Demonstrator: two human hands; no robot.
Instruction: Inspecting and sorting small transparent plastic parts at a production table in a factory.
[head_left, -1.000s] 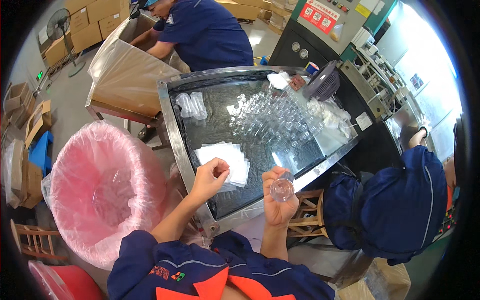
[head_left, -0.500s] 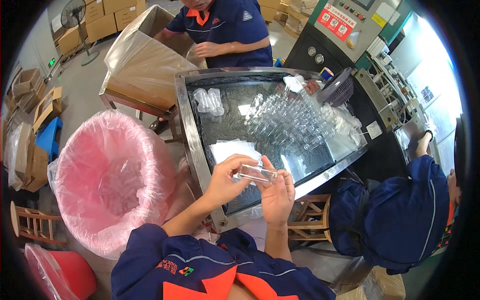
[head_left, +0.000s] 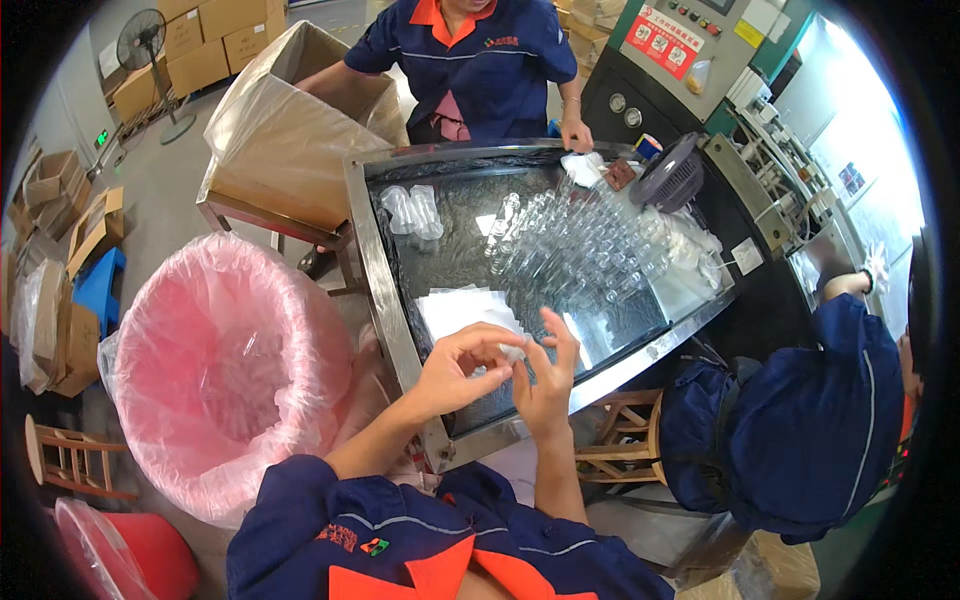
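Both hands up over the near edge of the dark tabletop with a metal rim (head_left: 376,255), fingertips meeting. Left hand (head_left: 458,376): thumb and fingers curled, pinching a small clear plastic piece (head_left: 512,353); most of its shape is hidden by the fingers. Right hand (head_left: 545,388): fingers bent toward the same piece, one finger raised; contact looks likely, but can't tell whether it grips. So the piece sits between the two hands, above the tabletop and just beside a fanned stack of white square sheets (head_left: 462,307), partly behind the left hand.

On the tabletop: big cluster of clear plastic cylinders (head_left: 570,240) in the middle to far right; a few clear rounded plastic pieces (head_left: 412,212) side by side near the far left corner; crumpled white plastic (head_left: 678,240) along the right side; reddish-brown block (head_left: 619,175) and dark grey round fan (head_left: 670,172) at the far right corner.

Left of the tabletop: large bin lined with pink plastic film (head_left: 150,320). Across: co-worker in navy shirt with orange collar (head_left: 480,75), one hand on the far rim, other arm in a plastic-lined cardboard box (head_left: 290,160).
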